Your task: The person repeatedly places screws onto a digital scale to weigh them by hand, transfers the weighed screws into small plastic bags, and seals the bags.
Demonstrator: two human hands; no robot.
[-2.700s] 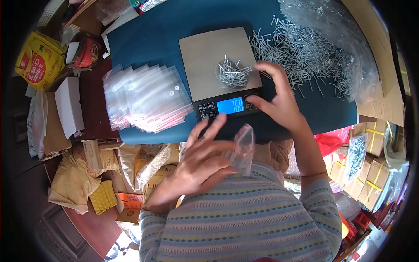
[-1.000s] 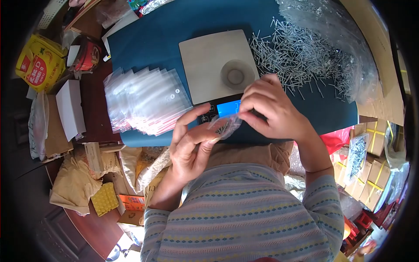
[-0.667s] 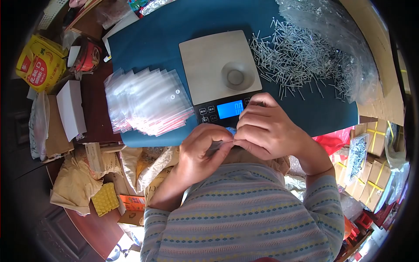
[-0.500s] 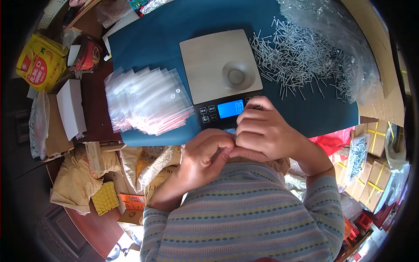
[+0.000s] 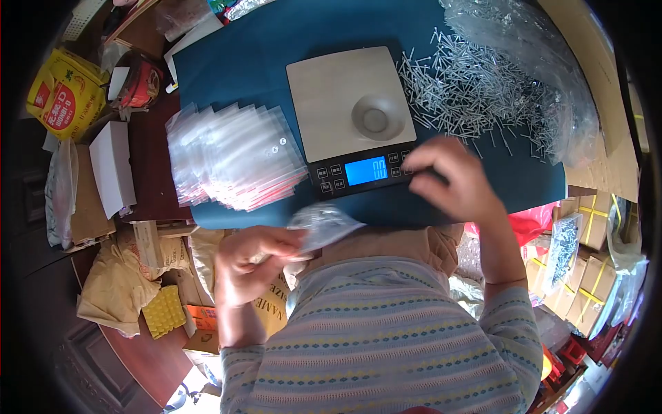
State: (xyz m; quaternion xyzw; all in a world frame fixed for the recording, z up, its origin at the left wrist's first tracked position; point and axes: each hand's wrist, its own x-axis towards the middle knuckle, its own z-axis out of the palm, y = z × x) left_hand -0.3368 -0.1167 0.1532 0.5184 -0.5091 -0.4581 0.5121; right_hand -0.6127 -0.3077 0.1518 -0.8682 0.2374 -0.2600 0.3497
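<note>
Pinched in my left hand (image 5: 252, 262) is a small clear plastic bag (image 5: 324, 226), held in front of the table's near edge and pointing right. My right hand (image 5: 455, 183) is blurred and apart from the bag, its thumb and forefinger spread beside the right-hand buttons of a digital scale (image 5: 321, 90). The lit display (image 5: 365, 170) reads 0.0. A small round metal dish (image 5: 358, 117) sits on the weighing plate with no screws visible in it. Left of the scale lies a fanned stack of clear zip bags (image 5: 227, 148) with red edges.
A big heap of silvery screws (image 5: 476, 90) spreads right of the scale, against a large clear plastic sack (image 5: 514, 34). Cardboard (image 5: 607, 103) borders the table's right side. A yellow bag (image 5: 65, 96) and a white box (image 5: 110, 165) stand at the left.
My hands were together in front of the scale and have separated. The left moved left and down with the plastic bag; the right moved right, its fingers opening.
</note>
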